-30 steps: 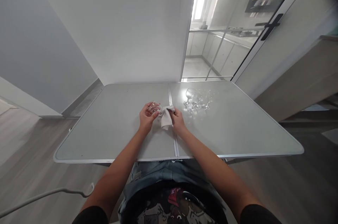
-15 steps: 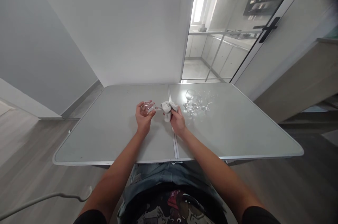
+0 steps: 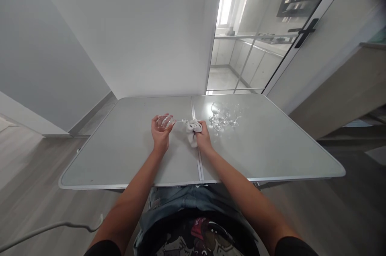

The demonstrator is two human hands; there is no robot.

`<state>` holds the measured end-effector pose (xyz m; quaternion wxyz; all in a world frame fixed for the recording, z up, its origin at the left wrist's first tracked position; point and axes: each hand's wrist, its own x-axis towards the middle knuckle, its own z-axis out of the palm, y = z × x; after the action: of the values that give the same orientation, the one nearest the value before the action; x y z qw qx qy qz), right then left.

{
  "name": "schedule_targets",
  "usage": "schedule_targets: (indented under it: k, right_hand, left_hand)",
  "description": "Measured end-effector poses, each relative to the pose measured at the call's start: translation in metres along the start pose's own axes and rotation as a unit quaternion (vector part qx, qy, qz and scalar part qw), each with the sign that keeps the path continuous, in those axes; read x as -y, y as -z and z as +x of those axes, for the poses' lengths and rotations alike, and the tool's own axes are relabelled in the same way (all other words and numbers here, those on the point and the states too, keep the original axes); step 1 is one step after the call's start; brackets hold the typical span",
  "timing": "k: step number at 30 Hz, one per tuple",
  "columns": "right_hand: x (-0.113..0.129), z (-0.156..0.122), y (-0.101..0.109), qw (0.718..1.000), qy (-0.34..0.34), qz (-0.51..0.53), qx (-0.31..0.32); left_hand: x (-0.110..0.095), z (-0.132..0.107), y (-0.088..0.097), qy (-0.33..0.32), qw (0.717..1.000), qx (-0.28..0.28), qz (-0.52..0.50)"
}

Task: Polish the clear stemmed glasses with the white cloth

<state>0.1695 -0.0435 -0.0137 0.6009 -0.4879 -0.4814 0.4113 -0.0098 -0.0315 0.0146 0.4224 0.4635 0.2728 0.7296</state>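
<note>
A clear wine glass [image 3: 165, 121] lies sideways in the air over the table, its bowl to the left and its stem pointing right. My left hand [image 3: 161, 135] is closed around the bowl. My right hand [image 3: 204, 136] grips a bunched white cloth [image 3: 193, 130] at the foot end of the glass. The cloth hides most of the foot, and a loose end hangs below the fingers. To the right of my right hand, several clear stemmed glasses [image 3: 218, 125] stand upright in a close group.
The pale folding table [image 3: 120, 151] has a metal rim and a centre seam [image 3: 199, 165]. A white wall [image 3: 157, 39] rises behind it. A glass-paned door [image 3: 250, 59] with a black handle [image 3: 306, 33] is at the back right. A pale cable [image 3: 60, 224] shows at lower left.
My left hand and the bowl have shifted slightly left, showing more of the stem. The cloth has moved towards the foot end and hangs lower. The standing glasses have stayed put.
</note>
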Motion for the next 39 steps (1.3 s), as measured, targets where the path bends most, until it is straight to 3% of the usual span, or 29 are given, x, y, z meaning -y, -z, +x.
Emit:
schedule_targets:
  k: [4, 7, 10, 12, 15, 20, 26, 32, 36, 39]
  right_hand:
    - [0.001, -0.005, 0.0, 0.998, -0.022, -0.053, 0.002]
    - [0.01, -0.006, -0.004, 0.997, -0.04, 0.06, 0.026]
    - [0.02, -0.005, -0.008, 0.979, -0.044, 0.194, 0.053]
    - [0.021, -0.004, -0.009, 0.973, -0.039, 0.22, 0.048]
    - [0.016, -0.004, -0.009, 0.98, -0.05, 0.186, 0.049]
    - [0.009, -0.005, -0.009, 0.985, -0.051, 0.146, 0.08]
    - [0.005, -0.002, -0.007, 0.985, -0.044, 0.164, 0.041]
    - [0.006, -0.006, -0.009, 0.98, -0.071, 0.153, 0.108]
    - [0.012, -0.005, -0.008, 0.981, -0.034, 0.18, 0.06]
    - [0.009, -0.003, -0.009, 0.977, -0.058, 0.195, 0.061]
  left_hand:
    - [0.0, 0.0, 0.001, 0.004, 1.0, 0.003, 0.003]
    - [0.002, -0.002, -0.001, 0.017, 0.999, 0.032, 0.013]
    - [0.003, -0.005, -0.003, 0.032, 0.997, 0.059, 0.025]
    - [0.001, -0.006, -0.004, 0.041, 0.996, 0.077, 0.029]
    - [-0.002, -0.005, -0.005, 0.038, 0.995, 0.08, 0.035]
    - [-0.003, -0.003, -0.003, 0.018, 0.998, 0.032, 0.042]
    - [-0.005, -0.005, -0.005, 0.054, 0.992, 0.106, 0.029]
    - [-0.001, -0.002, -0.002, 0.006, 0.999, 0.02, 0.041]
    - [-0.001, -0.005, -0.003, 0.039, 0.996, 0.065, 0.044]
    - [-0.001, -0.007, -0.004, 0.045, 0.994, 0.09, 0.039]
